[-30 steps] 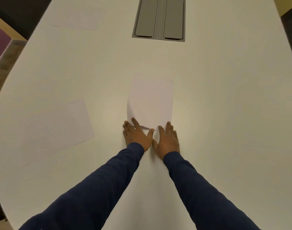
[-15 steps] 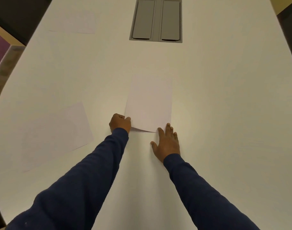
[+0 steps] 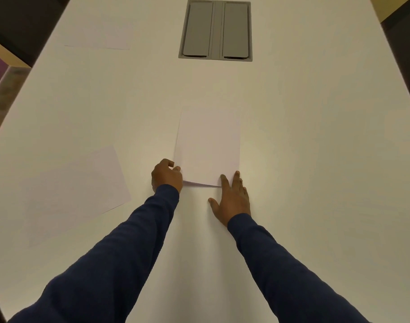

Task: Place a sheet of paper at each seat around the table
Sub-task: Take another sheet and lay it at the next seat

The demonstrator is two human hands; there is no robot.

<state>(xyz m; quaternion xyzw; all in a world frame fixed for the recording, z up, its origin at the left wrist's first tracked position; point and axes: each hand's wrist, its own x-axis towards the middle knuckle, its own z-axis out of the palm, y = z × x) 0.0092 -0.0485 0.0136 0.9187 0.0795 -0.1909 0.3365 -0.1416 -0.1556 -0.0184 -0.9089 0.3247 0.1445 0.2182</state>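
A white sheet of paper (image 3: 208, 145) lies in the middle of the white table (image 3: 316, 159), its near edge slightly lifted. My left hand (image 3: 166, 176) has curled fingers and pinches the sheet's near left corner. My right hand (image 3: 232, 197) lies flat on the table, its straight fingertips touching the sheet's near right corner. A second sheet (image 3: 76, 183) lies flat at the left. A third sheet (image 3: 99, 33) lies at the far left.
A grey cable hatch (image 3: 217, 30) with two lids is set into the table at the far middle. Dark chairs stand beyond the far left edge (image 3: 20, 26) and the right edge (image 3: 404, 43). The table's rounded end curves near me.
My left hand went from lying flat by the sheet's near edge to curling on its near left corner, lifting that edge a little. My right hand stayed flat in place.
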